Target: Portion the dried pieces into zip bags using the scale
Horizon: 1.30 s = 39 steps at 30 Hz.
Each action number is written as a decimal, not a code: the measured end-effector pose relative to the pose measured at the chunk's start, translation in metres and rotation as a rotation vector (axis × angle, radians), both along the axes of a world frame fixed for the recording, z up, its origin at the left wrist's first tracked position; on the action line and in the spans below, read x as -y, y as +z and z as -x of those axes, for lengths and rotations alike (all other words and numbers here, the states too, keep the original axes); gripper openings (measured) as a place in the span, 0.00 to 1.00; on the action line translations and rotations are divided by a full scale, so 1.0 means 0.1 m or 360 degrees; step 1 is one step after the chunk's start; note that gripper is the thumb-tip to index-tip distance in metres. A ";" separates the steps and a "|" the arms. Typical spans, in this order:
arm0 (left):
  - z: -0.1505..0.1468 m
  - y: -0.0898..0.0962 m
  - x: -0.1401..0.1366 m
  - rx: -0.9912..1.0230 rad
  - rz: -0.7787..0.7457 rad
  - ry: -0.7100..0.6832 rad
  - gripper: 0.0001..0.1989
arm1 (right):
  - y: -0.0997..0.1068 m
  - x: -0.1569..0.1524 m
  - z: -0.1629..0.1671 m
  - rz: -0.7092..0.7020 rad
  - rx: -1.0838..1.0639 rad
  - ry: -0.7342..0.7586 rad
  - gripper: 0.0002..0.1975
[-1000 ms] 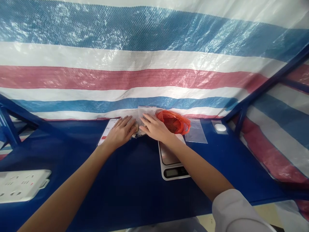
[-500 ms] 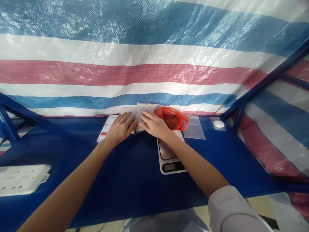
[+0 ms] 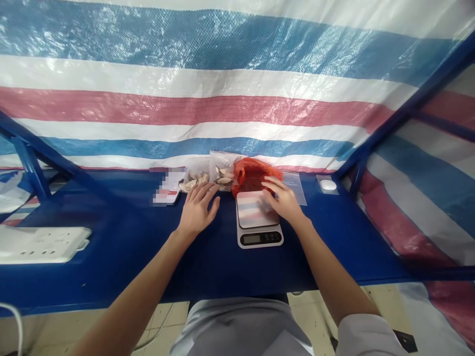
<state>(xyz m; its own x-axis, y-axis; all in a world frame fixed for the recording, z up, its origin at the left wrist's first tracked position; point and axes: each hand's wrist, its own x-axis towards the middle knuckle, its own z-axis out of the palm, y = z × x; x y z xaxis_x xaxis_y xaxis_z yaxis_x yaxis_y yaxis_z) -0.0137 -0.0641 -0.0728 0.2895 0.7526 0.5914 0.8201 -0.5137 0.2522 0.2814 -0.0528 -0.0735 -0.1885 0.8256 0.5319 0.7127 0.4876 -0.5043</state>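
Note:
My left hand (image 3: 198, 211) is open, fingers spread, just in front of a clear zip bag (image 3: 196, 170) of pale brown dried slices. Its fingertips overlap the bag's lower edge; I cannot tell whether they touch it. A second clear zip bag (image 3: 223, 173) with similar slices lies beside it, against an open red plastic bag (image 3: 256, 168). Over the right edge of a white digital kitchen scale (image 3: 256, 210) is my right hand (image 3: 285, 200), open and holding nothing, its fingertips near the red bag. The scale's plate bears nothing, and its display looks blank.
A partly blurred phone (image 3: 170, 185) lies left of the bags. Flat clear bags (image 3: 299, 190) lie behind my right hand, with a small white oval object (image 3: 328, 185) farther right. A white power strip (image 3: 44, 244) is at the left. Blue frame bars and striped sheeting enclose the table.
Both hands have drawn apart from the zip bags. My right hand has moved right, over the scale's edge; my left has come back toward me, uncovering the two bags of slices.

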 end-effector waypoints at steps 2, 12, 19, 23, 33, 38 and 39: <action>-0.08 -0.09 0.08 -0.0027 0.0055 0.0002 0.20 | -0.10 0.07 -0.23 0.0039 0.0009 -0.0141 0.17; -0.26 -0.31 0.12 -0.0368 0.0399 0.0092 0.26 | -0.57 0.13 -0.64 0.0245 0.0516 -0.0342 0.20; -0.30 -0.28 0.13 -0.0495 0.0558 0.0201 0.27 | -0.58 0.15 -0.65 0.0268 0.0581 -0.0320 0.20; -0.30 -0.29 0.14 -0.0502 0.0562 0.0215 0.27 | -0.60 0.15 -0.66 0.0239 0.0585 -0.0317 0.20; -0.30 -0.30 0.13 -0.0506 0.0548 0.0218 0.27 | -0.60 0.16 -0.66 0.0248 0.0581 -0.0322 0.19; -0.30 -0.30 0.14 -0.0485 0.0550 0.0213 0.27 | -0.58 0.17 -0.65 0.0256 0.0577 -0.0320 0.20; -0.31 -0.30 0.15 -0.0484 0.0547 0.0217 0.28 | -0.58 0.17 -0.65 0.0257 0.0574 -0.0323 0.20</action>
<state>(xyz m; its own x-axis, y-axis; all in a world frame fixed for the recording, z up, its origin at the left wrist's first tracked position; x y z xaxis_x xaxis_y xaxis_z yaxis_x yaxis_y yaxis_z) 0.0169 -0.0786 -0.1031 0.2957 0.9329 0.2055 0.9372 -0.3250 0.1269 0.3465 -0.0697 -0.1316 -0.1639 0.9322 0.3227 0.9302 0.2550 -0.2640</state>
